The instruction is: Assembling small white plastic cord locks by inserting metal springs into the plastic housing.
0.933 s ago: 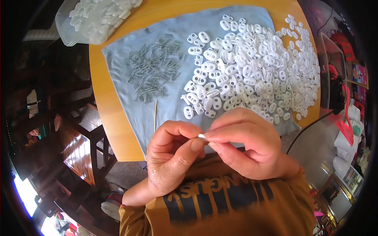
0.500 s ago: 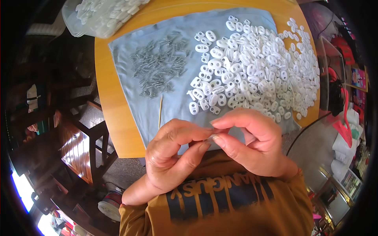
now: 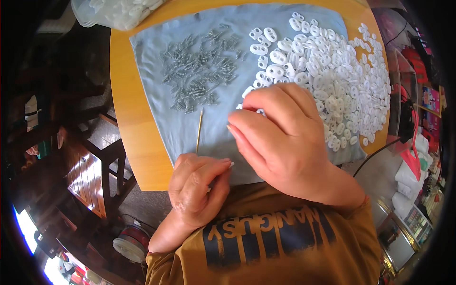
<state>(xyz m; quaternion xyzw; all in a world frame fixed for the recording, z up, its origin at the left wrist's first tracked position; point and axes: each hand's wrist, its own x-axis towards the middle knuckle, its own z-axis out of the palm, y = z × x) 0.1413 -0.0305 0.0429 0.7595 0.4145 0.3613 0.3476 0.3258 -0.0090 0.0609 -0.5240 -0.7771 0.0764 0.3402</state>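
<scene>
Low at the cloth's near edge, my left hand [image 3: 202, 187] is closed in a pinch. A tiny bit of a white plastic piece [image 3: 232, 165] shows at its fingertips; the rest is hidden. My right hand [image 3: 289, 137] is raised over the cloth, fingers curved, with a small gap between thumb and forefinger and nothing visible between them. Beyond it spreads a large heap of white oval two-holed plastic pieces [image 3: 327, 71], partly covered by the hand. Left of that heap lies a loose pile of small metal springs [image 3: 197, 69]. A thin wooden stick [image 3: 199, 130] lies below the springs.
A blue-grey cloth [image 3: 152, 90] covers much of the yellow wooden table [image 3: 130, 123]. A translucent tub [image 3: 85, 16] with white pieces stands at the far left corner. Dark wooden furniture [image 3: 88, 185] is on the left; a black cable [image 3: 375, 156] runs by the right edge.
My hands have come apart. The right one has moved up over the cloth toward the white pieces, while the left has shifted slightly left and down. The view has shifted slightly.
</scene>
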